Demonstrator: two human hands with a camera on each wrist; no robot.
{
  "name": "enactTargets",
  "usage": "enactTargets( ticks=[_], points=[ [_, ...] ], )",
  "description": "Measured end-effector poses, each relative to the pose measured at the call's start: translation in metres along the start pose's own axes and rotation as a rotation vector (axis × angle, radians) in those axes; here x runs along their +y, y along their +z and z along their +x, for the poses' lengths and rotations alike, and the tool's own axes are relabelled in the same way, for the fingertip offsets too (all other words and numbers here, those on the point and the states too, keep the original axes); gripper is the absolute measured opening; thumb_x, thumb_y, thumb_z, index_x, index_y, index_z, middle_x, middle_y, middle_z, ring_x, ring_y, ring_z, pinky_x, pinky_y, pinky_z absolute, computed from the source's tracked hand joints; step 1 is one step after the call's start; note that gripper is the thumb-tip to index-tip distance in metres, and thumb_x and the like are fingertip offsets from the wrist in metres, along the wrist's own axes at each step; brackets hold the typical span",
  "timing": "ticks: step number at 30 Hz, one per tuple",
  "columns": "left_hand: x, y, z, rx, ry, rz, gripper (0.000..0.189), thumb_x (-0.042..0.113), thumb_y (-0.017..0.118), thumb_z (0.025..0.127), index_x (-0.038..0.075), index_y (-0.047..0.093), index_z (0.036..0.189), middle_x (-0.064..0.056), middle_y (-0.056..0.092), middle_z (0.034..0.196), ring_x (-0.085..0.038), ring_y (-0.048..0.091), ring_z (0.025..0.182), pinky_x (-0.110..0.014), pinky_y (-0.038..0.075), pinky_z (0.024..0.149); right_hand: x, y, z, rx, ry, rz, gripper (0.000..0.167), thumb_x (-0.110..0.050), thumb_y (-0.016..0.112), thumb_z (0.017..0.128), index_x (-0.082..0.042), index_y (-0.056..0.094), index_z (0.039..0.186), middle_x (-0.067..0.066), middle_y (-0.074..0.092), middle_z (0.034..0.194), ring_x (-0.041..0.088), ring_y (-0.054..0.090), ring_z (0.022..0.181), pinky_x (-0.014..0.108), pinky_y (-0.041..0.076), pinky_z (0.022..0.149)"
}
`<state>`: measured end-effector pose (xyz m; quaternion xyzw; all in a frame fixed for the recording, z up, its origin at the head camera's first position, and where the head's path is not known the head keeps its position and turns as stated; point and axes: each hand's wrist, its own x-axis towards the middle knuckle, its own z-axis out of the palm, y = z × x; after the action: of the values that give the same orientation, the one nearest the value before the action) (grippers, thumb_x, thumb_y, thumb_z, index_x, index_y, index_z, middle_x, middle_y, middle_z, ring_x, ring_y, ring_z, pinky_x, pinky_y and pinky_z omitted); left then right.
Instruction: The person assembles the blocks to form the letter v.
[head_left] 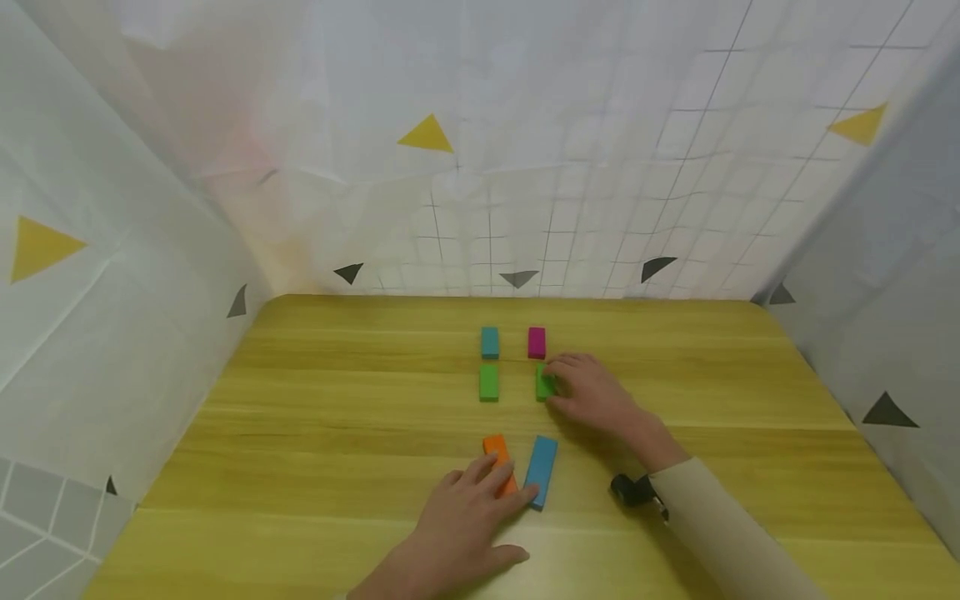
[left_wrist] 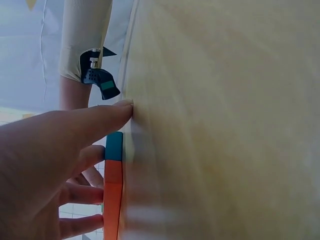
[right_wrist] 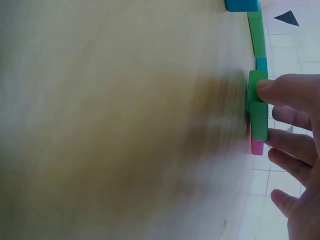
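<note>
My left hand [head_left: 461, 525] lies over the near blocks with its fingers extended and the thumb spread away. Its fingers rest on an orange block [head_left: 494, 445], and one fingertip touches a blue block [head_left: 543, 462]; these two blocks slant toward each other at their near ends. Farther off, my right hand [head_left: 596, 396] pinches a green block [head_left: 542, 383]. In the right wrist view the thumb is against one face of that green block [right_wrist: 259, 120], with a fingertip at its edge. In the left wrist view the orange block [left_wrist: 113, 200] shows beside the fingers.
A second green block [head_left: 489, 383] lies left of the held one. Behind them are a teal block [head_left: 490, 342] and a magenta block [head_left: 537, 342]. Pale sheets [head_left: 360, 100] with triangles enclose the wooden table [head_left: 322, 417]. A black device [head_left: 633, 490] is strapped to the right wrist.
</note>
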<state>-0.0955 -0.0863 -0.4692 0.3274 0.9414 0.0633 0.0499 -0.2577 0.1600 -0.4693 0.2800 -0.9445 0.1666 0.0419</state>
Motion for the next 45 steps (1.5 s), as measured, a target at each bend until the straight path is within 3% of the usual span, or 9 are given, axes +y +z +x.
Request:
enactTargets(
  ticks=[15,28,45],
  points=[
    [0.002,-0.005,-0.002,-0.022,-0.010,-0.010,0.069,0.068,0.057,0.088,0.047,0.036,0.150,0.000,0.042,0.156,-0.030,0.036,0.146,-0.056,0.047,0.100,-0.009,-0.011,-0.016,0.074,-0.040,-0.027,0.045,-0.028,0.080,0.081,-0.012,0.068,0.121,0.007,0.070,0.123,0.031,0.058,0.121,0.051,0.038,0.111],
    [0.000,-0.002,-0.003,0.001,0.000,-0.012,0.068,0.069,0.056,0.088,0.045,0.037,0.150,-0.002,0.043,0.156,-0.031,0.037,0.146,-0.056,0.047,0.099,-0.028,-0.011,-0.034,0.103,-0.025,-0.094,0.036,-0.037,0.079,0.082,-0.017,0.073,0.112,0.006,0.070,0.124,0.029,0.058,0.121,0.053,0.037,0.113],
    [0.000,-0.005,-0.003,-0.012,-0.008,-0.027,0.068,0.068,0.057,0.088,0.048,0.037,0.149,0.000,0.042,0.156,-0.030,0.036,0.146,-0.056,0.047,0.100,-0.040,-0.011,-0.047,0.073,0.007,-0.106,0.038,-0.038,0.080,0.081,-0.017,0.073,0.112,0.005,0.071,0.121,0.028,0.060,0.119,0.055,0.037,0.111]
  ],
)
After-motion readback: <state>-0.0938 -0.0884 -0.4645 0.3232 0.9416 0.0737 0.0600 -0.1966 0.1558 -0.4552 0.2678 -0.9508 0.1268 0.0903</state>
